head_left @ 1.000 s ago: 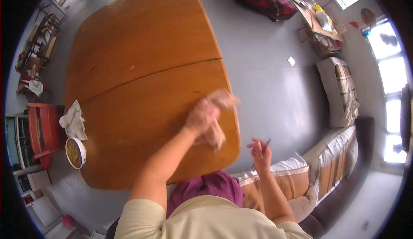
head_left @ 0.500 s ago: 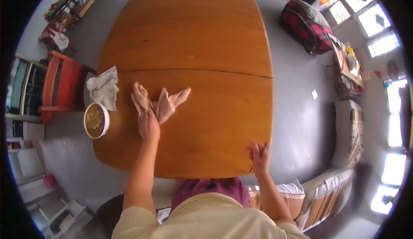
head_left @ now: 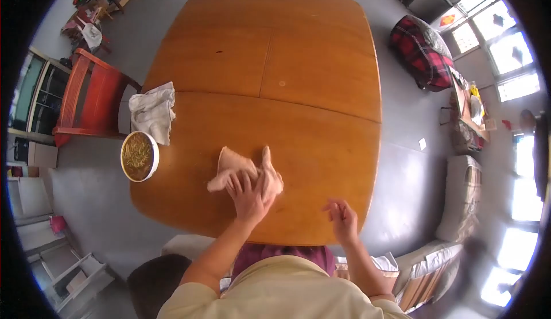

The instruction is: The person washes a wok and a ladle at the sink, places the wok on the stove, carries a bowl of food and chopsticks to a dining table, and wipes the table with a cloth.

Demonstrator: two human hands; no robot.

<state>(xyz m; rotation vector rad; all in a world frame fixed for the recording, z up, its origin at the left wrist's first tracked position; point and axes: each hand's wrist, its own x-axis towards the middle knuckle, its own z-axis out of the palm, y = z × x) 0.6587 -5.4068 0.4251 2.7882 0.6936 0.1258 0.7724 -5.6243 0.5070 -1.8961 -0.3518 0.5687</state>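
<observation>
On the near part of the wooden table (head_left: 313,147), a crumpled pinkish-beige cloth (head_left: 232,161) lies bunched under my left hand (head_left: 249,198). The fingers of that hand are bent over the cloth and press it to the tabletop. Close to the table's front right edge, my right hand (head_left: 344,220) hovers with its fingers loosely curled in. I see nothing held in it. A white bowl (head_left: 155,159) of brownish food with pale strips stands at the table's left edge. Just beyond it, a whitish cloth (head_left: 152,112) lies rumpled.
A red wooden chair (head_left: 94,98) stands left of the table. To the right are a red-and-black plaid bundle (head_left: 422,55), a side table (head_left: 469,109) with things on it, and a sofa (head_left: 459,198). Dark stool-like seating (head_left: 152,284) sits at the near left.
My left hand has swept the pinkish cloth rightward and nearer to me, and the cloth has bunched differently. My right hand is slightly lower. The whole view has shifted a little.
</observation>
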